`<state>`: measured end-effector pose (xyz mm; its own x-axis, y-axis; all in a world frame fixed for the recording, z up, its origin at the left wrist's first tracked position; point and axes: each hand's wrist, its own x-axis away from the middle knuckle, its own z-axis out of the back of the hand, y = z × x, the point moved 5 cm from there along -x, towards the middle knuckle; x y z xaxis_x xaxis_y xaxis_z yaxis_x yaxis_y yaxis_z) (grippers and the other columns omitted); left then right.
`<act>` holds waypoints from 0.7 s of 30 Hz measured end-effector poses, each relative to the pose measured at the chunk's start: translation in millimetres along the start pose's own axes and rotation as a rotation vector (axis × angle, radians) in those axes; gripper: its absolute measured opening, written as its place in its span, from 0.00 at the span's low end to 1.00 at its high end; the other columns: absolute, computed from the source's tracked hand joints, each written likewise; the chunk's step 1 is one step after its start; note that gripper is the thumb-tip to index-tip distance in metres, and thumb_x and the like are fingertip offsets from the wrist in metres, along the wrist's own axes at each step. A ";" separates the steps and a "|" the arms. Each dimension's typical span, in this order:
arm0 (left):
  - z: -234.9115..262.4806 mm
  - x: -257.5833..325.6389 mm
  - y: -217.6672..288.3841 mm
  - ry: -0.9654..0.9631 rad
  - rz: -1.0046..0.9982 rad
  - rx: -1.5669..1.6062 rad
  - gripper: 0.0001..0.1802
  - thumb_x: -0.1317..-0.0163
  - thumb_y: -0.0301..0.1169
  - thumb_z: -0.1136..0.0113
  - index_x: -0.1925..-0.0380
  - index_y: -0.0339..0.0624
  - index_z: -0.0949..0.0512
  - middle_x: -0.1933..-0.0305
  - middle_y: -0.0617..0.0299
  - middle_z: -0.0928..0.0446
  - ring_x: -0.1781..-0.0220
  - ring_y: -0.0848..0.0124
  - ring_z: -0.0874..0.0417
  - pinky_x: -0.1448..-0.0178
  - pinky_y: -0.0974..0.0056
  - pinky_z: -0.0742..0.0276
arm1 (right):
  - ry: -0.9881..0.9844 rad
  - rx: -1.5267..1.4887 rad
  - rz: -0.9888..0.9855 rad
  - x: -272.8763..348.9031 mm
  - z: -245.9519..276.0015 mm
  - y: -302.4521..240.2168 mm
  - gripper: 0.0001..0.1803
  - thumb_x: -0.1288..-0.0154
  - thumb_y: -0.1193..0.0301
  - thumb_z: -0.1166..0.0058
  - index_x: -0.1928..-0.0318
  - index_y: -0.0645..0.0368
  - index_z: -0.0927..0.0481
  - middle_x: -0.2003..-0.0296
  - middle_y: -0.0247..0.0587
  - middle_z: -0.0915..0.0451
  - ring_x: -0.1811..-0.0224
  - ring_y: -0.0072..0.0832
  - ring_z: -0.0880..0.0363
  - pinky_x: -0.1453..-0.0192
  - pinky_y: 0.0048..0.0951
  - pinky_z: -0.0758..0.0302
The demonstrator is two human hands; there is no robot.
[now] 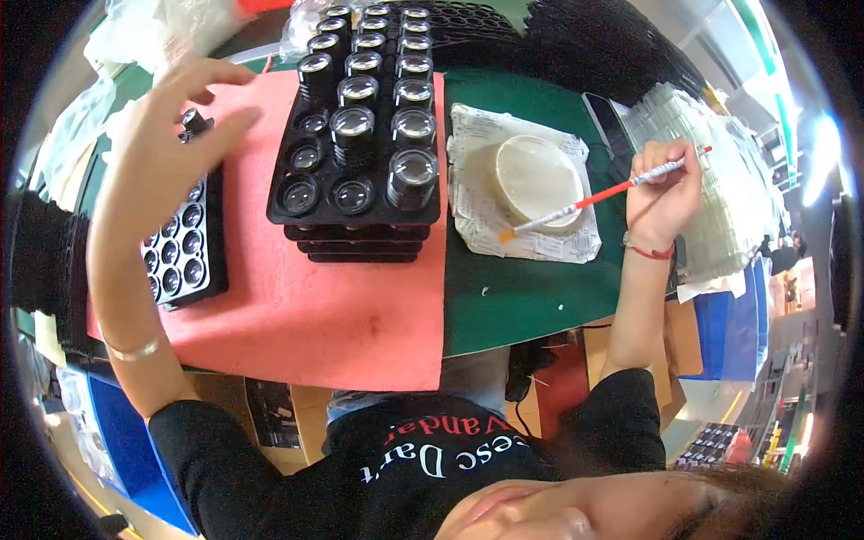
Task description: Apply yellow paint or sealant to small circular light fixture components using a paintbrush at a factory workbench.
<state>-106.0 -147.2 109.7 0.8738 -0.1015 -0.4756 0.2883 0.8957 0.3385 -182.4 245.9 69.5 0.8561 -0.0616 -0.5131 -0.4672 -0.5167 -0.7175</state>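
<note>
My right hand [664, 200] grips a paintbrush [601, 194] with a red handle, partly wrapped in something whitish, its tan bristle tip pointing down-left. Beneath the brush, a round whitish dish [501, 191] sits on a paper-covered pad [468, 148]. My left hand [184, 126] is raised at the left, fingers apart, with nothing visible in it. Below that hand lies a black-edged tray [218, 252] with rows of small round lenses, partly hidden by my forearm. In the middle, a black tray [360, 217] tops a stack and carries upright black lens barrels [414, 180]; several front pockets hold no barrel.
A pink mat [360, 315] lies under the trays on the green table [513, 315]. Stacked clear plastic trays [711, 216] stand at the right, black ones [576, 45] at the back. Plastic bags [162, 31] crowd the far left. Blue bins [733, 333] stand beyond the table's right side.
</note>
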 end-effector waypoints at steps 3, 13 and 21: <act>-2.0 13.5 41.8 0.133 -0.031 0.015 0.11 0.54 0.28 0.41 0.69 0.38 0.27 0.68 0.59 0.28 0.69 0.66 0.30 0.60 0.67 0.33 | -0.027 -0.017 0.006 -2.0 -2.2 2.3 0.15 0.38 0.62 0.59 0.79 0.58 0.34 0.88 0.29 0.43 0.85 0.17 0.48 0.79 0.20 0.49; -29.6 14.0 59.4 0.137 0.011 0.127 0.13 0.62 0.23 0.37 0.73 0.34 0.27 0.75 0.62 0.32 0.71 0.73 0.33 0.66 0.72 0.38 | 0.028 -0.014 0.038 -5.3 12.0 4.3 0.18 0.38 0.59 0.57 0.78 0.59 0.31 0.88 0.31 0.39 0.85 0.21 0.40 0.80 0.21 0.41; 5.5 46.3 105.1 0.216 -0.546 -0.001 0.18 0.72 0.21 0.37 0.74 0.36 0.28 0.73 0.57 0.29 0.73 0.65 0.28 0.70 0.67 0.33 | 0.185 0.347 0.555 2.4 -0.1 -27.0 0.20 0.36 0.60 0.62 0.79 0.61 0.32 0.87 0.35 0.34 0.87 0.19 0.39 0.83 0.17 0.42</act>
<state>-33.2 -60.2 127.7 0.4991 -0.4578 -0.7357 0.6739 0.7388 -0.0025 -167.7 259.6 87.7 0.4779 -0.3995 -0.7823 -0.8659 -0.0642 -0.4961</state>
